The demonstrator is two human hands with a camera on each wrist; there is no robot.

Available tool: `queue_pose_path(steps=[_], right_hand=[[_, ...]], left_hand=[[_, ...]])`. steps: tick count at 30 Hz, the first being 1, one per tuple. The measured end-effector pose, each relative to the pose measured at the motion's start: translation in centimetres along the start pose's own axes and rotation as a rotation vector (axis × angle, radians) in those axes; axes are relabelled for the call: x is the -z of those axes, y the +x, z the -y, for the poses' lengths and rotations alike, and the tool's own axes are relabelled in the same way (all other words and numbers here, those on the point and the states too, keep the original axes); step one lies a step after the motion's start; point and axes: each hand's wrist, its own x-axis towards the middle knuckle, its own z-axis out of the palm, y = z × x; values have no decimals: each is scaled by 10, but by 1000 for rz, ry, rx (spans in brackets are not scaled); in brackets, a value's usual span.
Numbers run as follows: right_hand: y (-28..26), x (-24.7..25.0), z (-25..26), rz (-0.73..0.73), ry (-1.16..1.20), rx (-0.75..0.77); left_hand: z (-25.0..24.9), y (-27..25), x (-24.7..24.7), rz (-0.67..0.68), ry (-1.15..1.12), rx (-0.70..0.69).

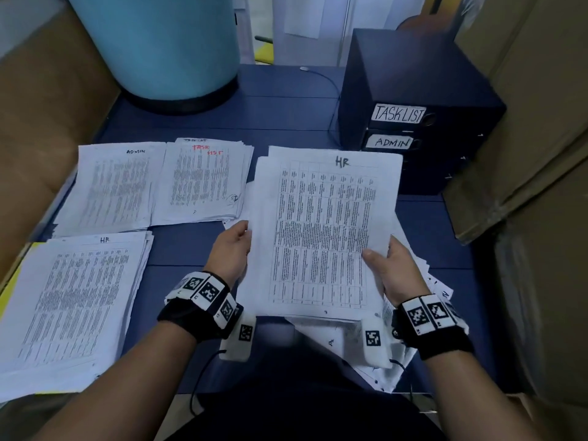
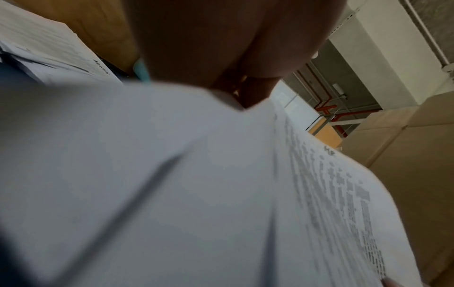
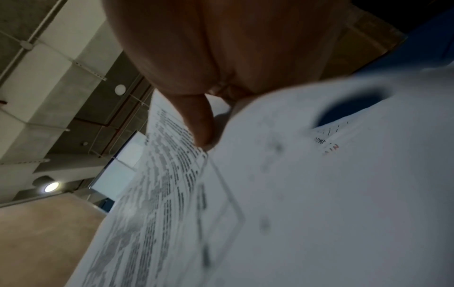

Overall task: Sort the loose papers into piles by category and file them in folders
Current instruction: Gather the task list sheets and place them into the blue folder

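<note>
Both hands hold up a sheaf of printed sheets headed "HR" [image 1: 321, 230] above the blue table. My left hand [image 1: 234, 249] grips its left edge, fingers hidden behind the paper. My right hand [image 1: 389, 268] grips the right edge, thumb on top; that thumb [image 3: 199, 120] presses the printed sheets [image 3: 319, 194] in the right wrist view. The left wrist view shows the sheaf [image 2: 172, 174] close and blurred under my left hand [image 2: 221, 48]. Three sorted piles lie at left: "ADMIN" [image 1: 114, 186], "TASK LIST" [image 1: 203, 183] and "HR" [image 1: 76, 300]. Loose unsorted papers [image 1: 375, 351] lie under the held sheaf.
A dark stack of binders labelled "TASKLIST" [image 1: 399, 113] and "ADMIN" [image 1: 392, 142] stands at the back right. A pale blue cylinder [image 1: 156, 43] stands at the back left. Cardboard boxes [image 1: 541, 154] wall the right side, brown board [image 1: 38, 122] the left.
</note>
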Motion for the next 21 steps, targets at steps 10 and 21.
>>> queue_pose_path(steps=[10,21], right_hand=[[-4,-68,8,-105,24,-1],[-5,-216,-9,205,-318,-86]], left_hand=[[-11,-28,18,-90,326,-39],[9,-33,177,-264,330,93]])
